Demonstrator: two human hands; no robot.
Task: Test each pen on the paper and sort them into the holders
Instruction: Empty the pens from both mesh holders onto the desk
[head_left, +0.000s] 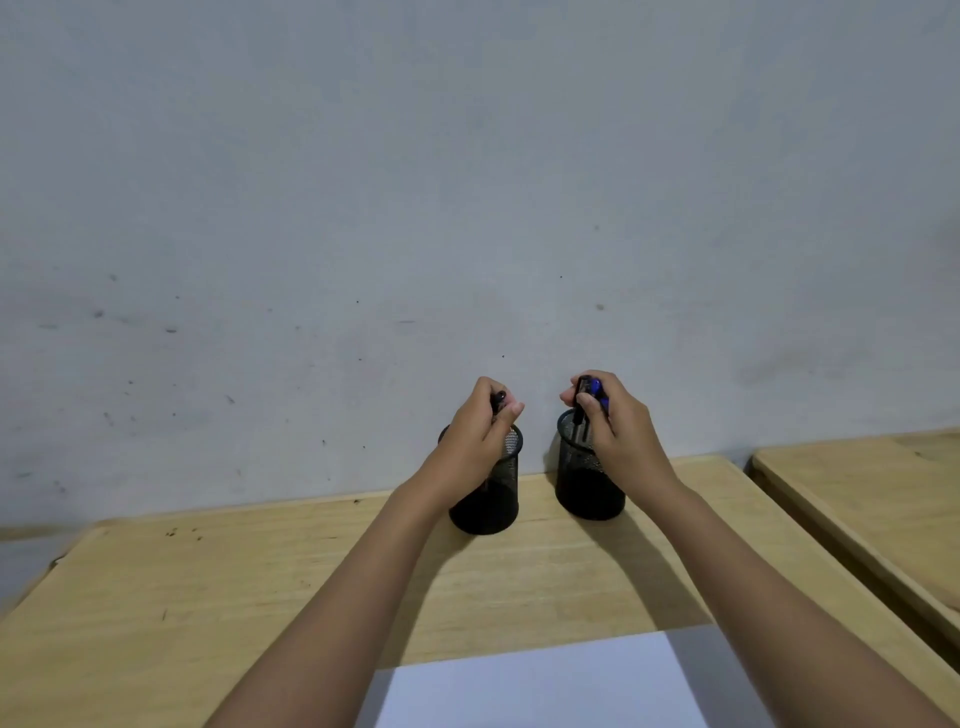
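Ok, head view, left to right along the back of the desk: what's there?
Left mesh holder under the left hand gripping a black pen → right mesh holder under the right hand gripping pens → second wooden desk.

Single head-worn wide view faces the wall (467, 182), pitched slightly down; tabletop (208, 597) close below, left hand (480, 434) and right hand (621, 423) centred.
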